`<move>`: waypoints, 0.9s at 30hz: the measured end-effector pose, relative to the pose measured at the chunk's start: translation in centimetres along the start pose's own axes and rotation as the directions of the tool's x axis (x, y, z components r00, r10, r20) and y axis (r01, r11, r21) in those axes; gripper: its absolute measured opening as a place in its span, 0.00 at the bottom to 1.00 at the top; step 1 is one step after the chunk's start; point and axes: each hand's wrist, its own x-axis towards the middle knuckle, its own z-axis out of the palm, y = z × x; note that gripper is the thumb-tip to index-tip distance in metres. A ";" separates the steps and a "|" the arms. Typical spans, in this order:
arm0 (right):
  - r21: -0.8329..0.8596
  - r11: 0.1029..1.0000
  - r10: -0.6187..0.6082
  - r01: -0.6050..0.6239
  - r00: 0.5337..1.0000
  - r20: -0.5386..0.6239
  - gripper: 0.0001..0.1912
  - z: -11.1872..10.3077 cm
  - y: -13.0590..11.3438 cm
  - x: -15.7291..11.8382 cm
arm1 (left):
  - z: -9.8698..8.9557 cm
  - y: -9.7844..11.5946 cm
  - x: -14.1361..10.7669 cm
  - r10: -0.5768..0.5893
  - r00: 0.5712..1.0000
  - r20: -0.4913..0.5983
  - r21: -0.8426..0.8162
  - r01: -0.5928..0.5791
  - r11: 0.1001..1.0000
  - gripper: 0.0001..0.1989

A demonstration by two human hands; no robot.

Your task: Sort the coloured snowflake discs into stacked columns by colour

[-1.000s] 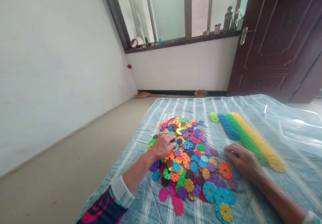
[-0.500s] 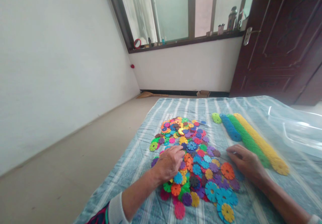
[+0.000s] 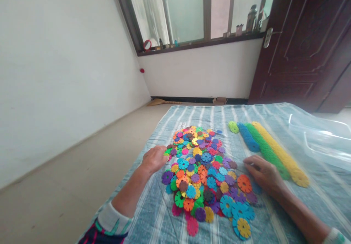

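Many notched plastic discs in mixed colours form a pile (image 3: 206, 157) on the striped blue bedspread (image 3: 153, 222). At the pile's left edge, my left hand (image 3: 154, 160) has its fingers closed on a lime-green disc (image 3: 166, 157), mostly hidden by the fingertips. My right hand (image 3: 261, 171) rests just right of the pile, its fingers curled together; whatever they may hold is hidden. Beyond it lie overlapping rows of sorted discs: a blue row (image 3: 248, 138), a green row (image 3: 267, 151) and a yellow row (image 3: 282, 156). One light-green group (image 3: 233, 127) lies left of the blue row.
Two clear plastic containers (image 3: 326, 143) sit at the right of the bedspread. A large orange disc (image 3: 244, 183) and several blue ones (image 3: 240, 210) lie at the pile's near right. Behind stand a windowsill (image 3: 192, 46) with small items and a dark red door (image 3: 304, 54).
My left hand has moved left and away from the pile's middle to the lime-green disc at its left edge. My right hand has stayed nearly where it was.
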 end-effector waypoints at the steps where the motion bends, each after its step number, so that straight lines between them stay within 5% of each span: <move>1: -0.003 1.000 0.001 -0.001 1.000 -0.001 0.11 0.0 0.0 0.0 | 0.1 -0.5 -0.1 0.009 1.000 0.028 -0.008 -0.009 1.000 0.09; 14: 0.005 1.000 -0.022 0.022 1.000 0.021 0.10 0.3 0.0 0.2 | 1.7 -3.1 1.2 -0.040 0.999 0.001 -0.252 0.039 0.967 0.10; 19: 0.012 1.000 -0.024 0.024 1.000 -0.011 0.09 0.3 -0.6 0.5 | 1.2 -3.2 1.0 0.077 0.996 0.044 -0.470 -0.047 0.882 0.13; 23: 0.000 1.000 -0.029 0.029 0.999 -0.015 0.08 0.4 -0.8 0.8 | -0.7 -1.4 1.6 0.123 0.979 0.160 -0.681 0.020 0.732 0.17; 27: 0.003 1.000 -0.022 0.022 1.000 -0.015 0.08 0.6 -0.8 1.0 | -2.2 3.5 4.1 0.213 0.963 0.165 -0.737 -0.023 0.675 0.17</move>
